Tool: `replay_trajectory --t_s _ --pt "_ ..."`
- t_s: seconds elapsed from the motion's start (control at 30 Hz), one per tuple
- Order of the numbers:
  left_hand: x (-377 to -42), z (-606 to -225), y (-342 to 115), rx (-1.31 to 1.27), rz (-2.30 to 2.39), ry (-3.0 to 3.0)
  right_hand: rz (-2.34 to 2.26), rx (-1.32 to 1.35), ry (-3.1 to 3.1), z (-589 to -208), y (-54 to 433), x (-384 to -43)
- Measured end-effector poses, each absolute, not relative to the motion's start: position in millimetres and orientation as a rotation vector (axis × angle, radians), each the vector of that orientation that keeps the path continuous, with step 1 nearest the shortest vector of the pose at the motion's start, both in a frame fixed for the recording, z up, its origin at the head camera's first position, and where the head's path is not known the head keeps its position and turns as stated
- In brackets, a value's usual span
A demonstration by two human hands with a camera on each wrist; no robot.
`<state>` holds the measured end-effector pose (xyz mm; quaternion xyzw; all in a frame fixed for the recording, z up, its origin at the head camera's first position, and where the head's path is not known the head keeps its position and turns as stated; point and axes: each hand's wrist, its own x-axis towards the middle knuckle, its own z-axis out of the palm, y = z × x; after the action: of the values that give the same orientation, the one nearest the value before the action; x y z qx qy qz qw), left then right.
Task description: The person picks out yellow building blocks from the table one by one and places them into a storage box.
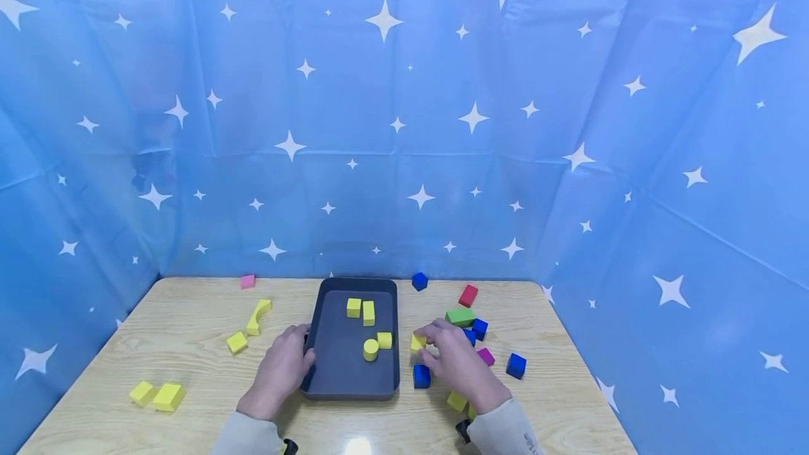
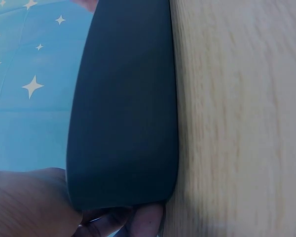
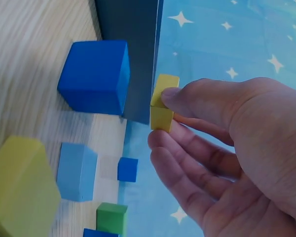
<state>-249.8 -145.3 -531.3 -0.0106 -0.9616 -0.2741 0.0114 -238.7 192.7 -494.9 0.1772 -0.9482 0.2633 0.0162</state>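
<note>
My left hand (image 1: 282,366) holds the left side of a dark grey tray (image 1: 349,394), its thumb at the rim; in the left wrist view the tray's outer wall (image 2: 123,108) hides part of the fingers. Between thumb and fingers of my right hand (image 1: 460,362) a small yellow block (image 3: 163,101) is pinched, raised just right of the tray. Inside the tray lie two yellow rectangular blocks (image 1: 354,308) and two yellow cylinders (image 1: 371,350). A blue cube (image 1: 421,376) sits on the table below the pinched block.
Right of the tray are several blue blocks (image 1: 516,366), a green block (image 1: 460,317), a red block (image 1: 468,295), a magenta block (image 1: 486,356) and yellow blocks (image 1: 457,401). To the left lie a yellow arch (image 1: 258,317), yellow blocks (image 1: 168,397) and a pink block (image 1: 248,281).
</note>
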Motion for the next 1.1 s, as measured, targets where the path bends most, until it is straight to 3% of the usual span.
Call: replay_trajectory --t_s 1.1 --pt "-250 -530 -145 -0.053 -0.844 -2.993 0.739 0.772 -2.948 -495 151 -221"
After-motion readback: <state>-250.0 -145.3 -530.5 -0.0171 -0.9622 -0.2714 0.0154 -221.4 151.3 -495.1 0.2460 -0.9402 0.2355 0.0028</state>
